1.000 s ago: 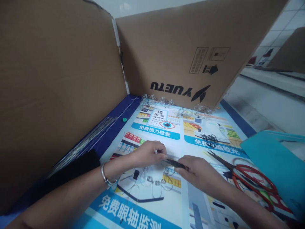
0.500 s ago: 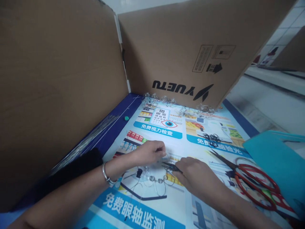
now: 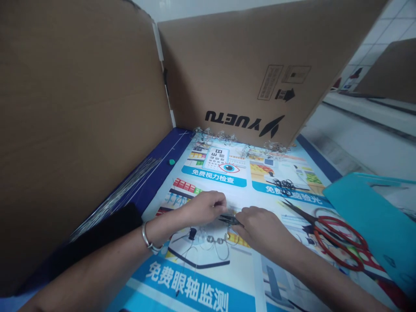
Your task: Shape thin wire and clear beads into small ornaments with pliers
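My left hand (image 3: 207,208) is closed in a pinch over the middle of the printed sheet, a silver bangle on its wrist. A thin wire piece with round clear beads (image 3: 215,239) hangs in loops just below the fingers, which seem to grip its upper end. Wrapped round a pair of small dark-tipped pliers (image 3: 229,219), my right hand (image 3: 262,232) points their jaws left. Those jaws sit right by the left fingertips, at the wire. Whether they are clamped on it I cannot make out.
Red-handled scissors (image 3: 338,238) lie at the right beside a teal folder (image 3: 367,208). Black wire coils (image 3: 284,185) rest farther back. Several clear beaded pieces (image 3: 214,135) line the cardboard wall (image 3: 227,73). Straight wires (image 3: 120,195) and a green lump (image 3: 172,162) are at the left.
The pliers and my right hand have shifted slightly left, bringing the jaws closer to my left fingertips. The whole view has also moved a little. Both hands keep their hold.
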Tool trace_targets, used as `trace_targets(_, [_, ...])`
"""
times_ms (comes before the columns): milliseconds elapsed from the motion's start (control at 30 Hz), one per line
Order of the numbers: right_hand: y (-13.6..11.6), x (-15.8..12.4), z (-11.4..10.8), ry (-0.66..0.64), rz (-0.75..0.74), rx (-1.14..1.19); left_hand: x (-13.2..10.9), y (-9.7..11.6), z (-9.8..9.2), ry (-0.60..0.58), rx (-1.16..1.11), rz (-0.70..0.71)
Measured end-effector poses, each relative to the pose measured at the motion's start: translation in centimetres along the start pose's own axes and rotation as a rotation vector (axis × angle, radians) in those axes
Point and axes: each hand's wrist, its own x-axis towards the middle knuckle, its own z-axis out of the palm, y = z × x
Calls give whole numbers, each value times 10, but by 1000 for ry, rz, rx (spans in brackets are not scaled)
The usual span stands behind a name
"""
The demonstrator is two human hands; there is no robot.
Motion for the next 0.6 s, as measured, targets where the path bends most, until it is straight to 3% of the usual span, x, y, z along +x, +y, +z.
trace_targets(600, [0,-3,5,42,-13,-1,1,0,1,53,-16,11])
